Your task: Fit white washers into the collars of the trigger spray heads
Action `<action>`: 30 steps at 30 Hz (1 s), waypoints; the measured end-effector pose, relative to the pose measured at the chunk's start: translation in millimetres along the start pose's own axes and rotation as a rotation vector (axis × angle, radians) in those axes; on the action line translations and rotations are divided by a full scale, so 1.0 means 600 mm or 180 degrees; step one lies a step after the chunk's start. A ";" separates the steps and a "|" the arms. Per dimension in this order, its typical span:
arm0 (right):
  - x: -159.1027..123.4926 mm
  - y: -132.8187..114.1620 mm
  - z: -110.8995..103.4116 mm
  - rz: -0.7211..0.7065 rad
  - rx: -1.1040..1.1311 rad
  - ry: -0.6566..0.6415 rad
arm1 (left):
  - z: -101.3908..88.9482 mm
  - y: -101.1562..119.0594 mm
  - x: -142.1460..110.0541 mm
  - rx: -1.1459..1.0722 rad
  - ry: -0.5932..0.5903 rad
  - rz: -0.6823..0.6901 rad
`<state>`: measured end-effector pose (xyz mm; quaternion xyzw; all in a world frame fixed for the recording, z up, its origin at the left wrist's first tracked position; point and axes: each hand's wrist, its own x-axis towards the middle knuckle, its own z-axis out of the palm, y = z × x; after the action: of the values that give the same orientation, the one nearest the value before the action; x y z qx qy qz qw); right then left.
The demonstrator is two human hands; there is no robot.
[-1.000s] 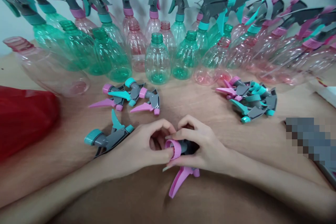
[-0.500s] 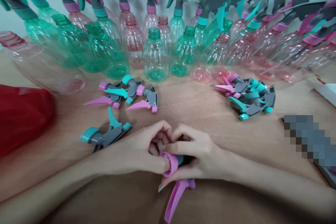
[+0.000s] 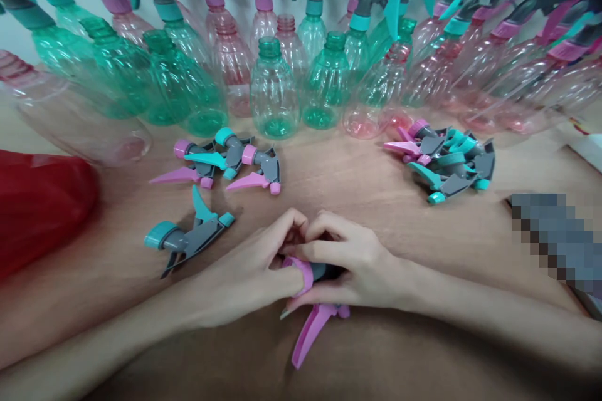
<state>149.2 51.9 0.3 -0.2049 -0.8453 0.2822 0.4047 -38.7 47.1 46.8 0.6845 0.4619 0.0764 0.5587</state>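
Note:
Near the table's front edge my right hand (image 3: 348, 263) is closed around a pink-and-grey trigger spray head (image 3: 314, 335). Its pink lever points down toward me, and most of the grey body is hidden by my fingers. My left hand (image 3: 268, 263) meets it from the other side, thumb pushed into the pink collar and the other fingers curled, their tips partly hidden behind my right hand. Beyond my left forearm lies a turquoise-and-grey spray head (image 3: 190, 238), touched by neither hand.
Several loose spray heads (image 3: 235, 153) lie ahead on the left, and another heap of spray heads (image 3: 451, 163) on the right. Green and pink bottles (image 3: 275, 100) line the back, many with sprayers fitted. A red bag (image 3: 42, 210) sits left; a blurred dark object (image 3: 559, 244) lies right.
My left thumb has gone deeper into the pink collar, and both hands have drawn slightly closer. The view has tilted slightly, with the bottles a little higher in the picture.

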 end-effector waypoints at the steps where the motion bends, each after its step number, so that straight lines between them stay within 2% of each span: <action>1: -0.001 0.001 -0.001 0.0030 0.0009 0.0071 | 0.003 -0.002 -0.001 -0.0066 0.0065 0.0051; 3: -0.001 0.001 -0.004 0.0170 0.0067 0.0269 | 0.008 -0.006 -0.003 -0.0233 0.0330 0.0239; 5: 0.001 0.002 -0.008 0.0385 0.0169 0.0490 | 0.012 -0.011 -0.006 -0.0086 0.0970 0.0702; 8: 0.003 0.002 -0.011 0.0626 0.0411 0.0630 | 0.013 -0.014 -0.010 0.0755 0.1951 0.1647; 10: 0.005 0.001 -0.011 0.0664 0.0550 0.0595 | 0.013 -0.012 -0.012 0.1180 0.2210 0.2061; 15: 0.007 0.001 -0.009 0.0688 0.0598 0.0494 | 0.014 -0.002 -0.016 0.1228 0.2161 0.2387; 24: 0.004 0.002 -0.009 0.0665 0.0554 0.0503 | 0.018 -0.009 -0.016 0.1466 0.2152 0.2194; 30: 0.004 0.003 -0.010 0.0643 0.0483 0.0367 | 0.023 -0.012 -0.022 0.2185 0.2123 0.2229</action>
<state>153.1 56.4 3.8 -0.2736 -0.7719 0.3724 0.4365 -41.3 27.7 41.0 0.8768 0.3575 0.3134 0.0715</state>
